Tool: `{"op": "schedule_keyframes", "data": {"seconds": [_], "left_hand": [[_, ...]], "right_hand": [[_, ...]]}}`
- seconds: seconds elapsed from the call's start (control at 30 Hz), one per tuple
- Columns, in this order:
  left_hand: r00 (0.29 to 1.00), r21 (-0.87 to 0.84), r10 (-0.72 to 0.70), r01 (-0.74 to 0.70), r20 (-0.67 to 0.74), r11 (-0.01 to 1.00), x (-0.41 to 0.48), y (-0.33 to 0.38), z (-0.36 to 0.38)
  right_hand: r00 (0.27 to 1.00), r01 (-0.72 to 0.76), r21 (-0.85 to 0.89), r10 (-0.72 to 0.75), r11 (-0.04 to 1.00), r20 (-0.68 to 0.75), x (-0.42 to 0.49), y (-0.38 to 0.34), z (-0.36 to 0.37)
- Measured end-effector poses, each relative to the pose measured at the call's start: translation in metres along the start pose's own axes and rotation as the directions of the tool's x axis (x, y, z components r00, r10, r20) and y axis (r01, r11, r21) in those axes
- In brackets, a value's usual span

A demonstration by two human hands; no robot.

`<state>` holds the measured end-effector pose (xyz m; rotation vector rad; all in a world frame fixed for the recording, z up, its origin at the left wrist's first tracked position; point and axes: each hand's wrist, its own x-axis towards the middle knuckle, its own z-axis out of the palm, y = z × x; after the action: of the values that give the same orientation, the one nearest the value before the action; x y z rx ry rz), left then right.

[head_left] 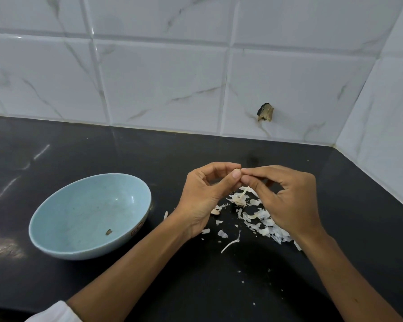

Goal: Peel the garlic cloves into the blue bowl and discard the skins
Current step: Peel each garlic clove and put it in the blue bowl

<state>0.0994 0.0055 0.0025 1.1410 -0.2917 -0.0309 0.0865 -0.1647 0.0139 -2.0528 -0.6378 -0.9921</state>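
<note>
The left hand [203, 198] and the right hand [284, 196] pinch one garlic clove [236, 169] between fingertips above the bench [196, 287]. The blue bowl [84, 205] stands left of them, and loose skins [263, 217] lie under them.

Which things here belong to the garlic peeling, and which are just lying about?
In use: left hand, right hand, both pinching the garlic clove; blue bowl; pile of skins.
Lying about: dark lump on the wall tile; brown scrap in the bowl.

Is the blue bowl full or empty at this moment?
Almost empty: the blue bowl holds only one small brown scrap; no peeled cloves show inside.
</note>
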Motion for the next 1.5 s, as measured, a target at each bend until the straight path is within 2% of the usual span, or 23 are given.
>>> {"op": "schedule_keyframes", "data": {"seconds": [0.1,0.3,0.6,0.93,1.17,1.4,1.5], "left_hand": [[1.000,0.030,0.015,-0.015,-0.005,0.999,0.000,-0.001,0.001],[1.000,0.026,0.007,-0.007,0.030,1.000,-0.001,-0.005,0.001],[0.998,0.058,0.032,-0.035,0.050,0.998,0.000,-0.005,0.000],[0.991,0.233,0.120,-0.132,0.063,0.963,0.001,-0.008,-0.002],[0.989,0.267,0.101,-0.126,0.105,0.955,0.003,-0.010,-0.004],[0.991,0.222,0.091,-0.110,0.095,0.969,0.002,-0.010,-0.003],[0.992,0.183,0.098,-0.111,0.076,0.977,0.003,-0.009,-0.003]], "right_hand": [[0.999,0.030,-0.015,-0.031,0.999,-0.034,0.000,-0.001,0.000],[0.998,-0.019,-0.001,0.019,1.000,-0.060,-0.001,-0.001,0.004],[0.998,-0.056,-0.011,0.056,0.998,-0.014,-0.001,0.001,0.005],[0.997,-0.053,-0.045,0.055,0.998,0.050,-0.002,0.001,0.006],[0.995,-0.066,-0.079,0.071,0.995,0.063,-0.003,0.007,0.010],[0.990,-0.143,-0.067,0.143,0.987,-0.011,-0.003,0.007,0.003],[0.976,-0.205,-0.159,0.214,0.966,0.035,-0.004,0.013,0.002]]}}
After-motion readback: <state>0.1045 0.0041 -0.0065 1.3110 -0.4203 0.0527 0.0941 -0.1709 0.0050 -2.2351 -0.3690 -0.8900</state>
